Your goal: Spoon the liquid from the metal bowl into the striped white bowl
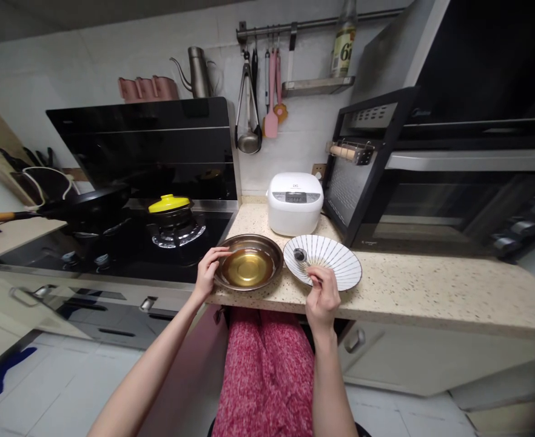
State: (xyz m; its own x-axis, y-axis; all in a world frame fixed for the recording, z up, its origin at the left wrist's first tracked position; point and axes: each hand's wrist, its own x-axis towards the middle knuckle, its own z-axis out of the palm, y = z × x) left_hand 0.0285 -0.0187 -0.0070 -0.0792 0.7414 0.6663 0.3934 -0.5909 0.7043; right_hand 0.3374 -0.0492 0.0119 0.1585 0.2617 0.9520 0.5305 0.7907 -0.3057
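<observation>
My left hand (209, 270) holds the left rim of a shallow metal bowl (271, 258), fingers over the edge. Inside it, the round middle looks golden, and the surface seems to carry a clear liquid. Just right of the bowl lies a white plate (338, 258) with thin dark radiating lines. Above the plate's near part, my right hand (323, 291) is closed in a pinch. What those fingers grip is hidden. A small dark round thing (299, 255) shows just beyond the fingertips, over the plate's left side; I cannot tell its kind or whether the fingers hold it.
Behind the plate stands a white rice cooker (295, 206). A black gas hob (126, 243) to the left bears a yellow-lidded pot (170, 205) and a dark wok (85, 203). An oven (431, 206) stands right. Utensils (271, 118) hang from a wall rail. The counter (408, 285) ends near my body.
</observation>
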